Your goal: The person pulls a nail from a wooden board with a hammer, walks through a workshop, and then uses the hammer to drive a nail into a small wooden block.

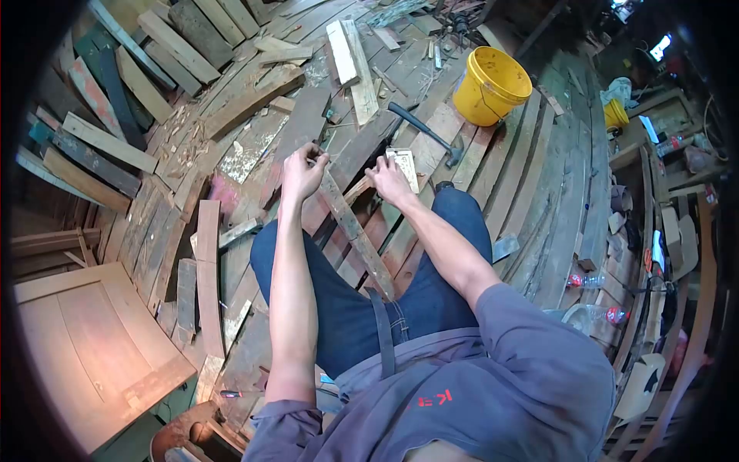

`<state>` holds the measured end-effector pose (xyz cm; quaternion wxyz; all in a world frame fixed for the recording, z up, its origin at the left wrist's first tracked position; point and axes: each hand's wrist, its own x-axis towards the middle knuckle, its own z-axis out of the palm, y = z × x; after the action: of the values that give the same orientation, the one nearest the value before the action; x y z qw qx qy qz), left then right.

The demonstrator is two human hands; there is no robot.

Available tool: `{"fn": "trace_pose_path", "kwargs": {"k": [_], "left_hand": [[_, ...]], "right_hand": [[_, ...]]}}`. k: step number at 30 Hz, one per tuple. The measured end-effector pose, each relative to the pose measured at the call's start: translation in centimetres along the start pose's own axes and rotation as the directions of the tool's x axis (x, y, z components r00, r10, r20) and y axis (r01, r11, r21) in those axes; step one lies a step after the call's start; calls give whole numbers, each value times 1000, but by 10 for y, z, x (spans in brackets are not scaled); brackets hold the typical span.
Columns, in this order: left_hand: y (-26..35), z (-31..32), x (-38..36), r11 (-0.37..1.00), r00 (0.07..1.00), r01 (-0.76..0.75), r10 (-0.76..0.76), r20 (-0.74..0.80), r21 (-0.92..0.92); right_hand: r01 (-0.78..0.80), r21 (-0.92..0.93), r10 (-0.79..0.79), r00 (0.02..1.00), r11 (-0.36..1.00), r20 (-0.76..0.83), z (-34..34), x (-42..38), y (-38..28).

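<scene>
Centre: curling left hand (304,172) narrow, any contents unclear | just right: reaching loosely bent right hand (392,185) over pale, flat rectangular packet (406,164), grip unclear | further right: dark-handled claw hammer (412,119) lying free | probably sorting small pieces; calls for precise pinching

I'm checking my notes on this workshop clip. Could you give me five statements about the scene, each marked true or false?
1. The hammer lies on the planks. True.
2. The right hand grips the hammer's handle. False: the right hand is at the small pale box, apart from the hammer.
3. The large yellow bucket stands with its top open. True.
4. The left hand wears a glove. False: the left hand is bare.
5. The framed wooden panel is to the person's left. True.
</scene>
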<state>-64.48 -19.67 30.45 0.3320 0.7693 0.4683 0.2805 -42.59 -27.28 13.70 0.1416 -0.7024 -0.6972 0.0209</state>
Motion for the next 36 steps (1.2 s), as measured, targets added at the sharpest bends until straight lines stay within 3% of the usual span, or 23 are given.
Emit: {"fn": "trace_pose_path", "kwargs": {"k": [7, 11, 12, 15, 16, 20, 30, 33, 34, 35, 36], "left_hand": [[5, 19, 11, 1000, 999, 10, -9, 45, -13], [19, 21, 7, 999, 998, 33, -32, 45, -9], [22, 21, 7, 999, 998, 35, -35, 44, -3], [18, 26, 9, 1000, 1000, 11, -11, 29, 14], [18, 25, 9, 1000, 1000, 9, -10, 26, 23], [22, 26, 8, 1000, 1000, -10, 10, 15, 29], [39, 31, 4, 998, 999, -10, 7, 39, 64], [40, 32, 5, 997, 999, -39, 37, 21, 69], [38, 33, 5, 997, 999, -45, 44, 11, 63], [36, 35, 6, 997, 998, -55, 55, -1, 57], [33, 37, 8, 997, 998, -64, 65, -13, 52]], "right_hand": [[58, 106, -56, 998, 993, -23, -55, -4, 23], [31, 75, -35, 998, 997, 61, -88, -2, 30], [67, 41, -66, 998, 997, -15, -96, -3, 33], [-36, 221, 25, 998, 975, 53, -116, 0, 49], [-71, 293, 81, 997, 953, -21, -117, -1, 53], [-378, 272, 360, 926, 885, 114, -116, -3, 87], [-600, 373, 517, 800, 708, 305, -100, -4, 104], [-653, 515, 467, 757, 555, 456, -64, -6, 113], [-629, 543, 320, 765, 556, 558, -122, -15, 71], [-679, 326, 353, 660, 657, 663, -103, -13, 80], [-679, 293, 272, 596, 673, 756, -85, -16, 91]]}}
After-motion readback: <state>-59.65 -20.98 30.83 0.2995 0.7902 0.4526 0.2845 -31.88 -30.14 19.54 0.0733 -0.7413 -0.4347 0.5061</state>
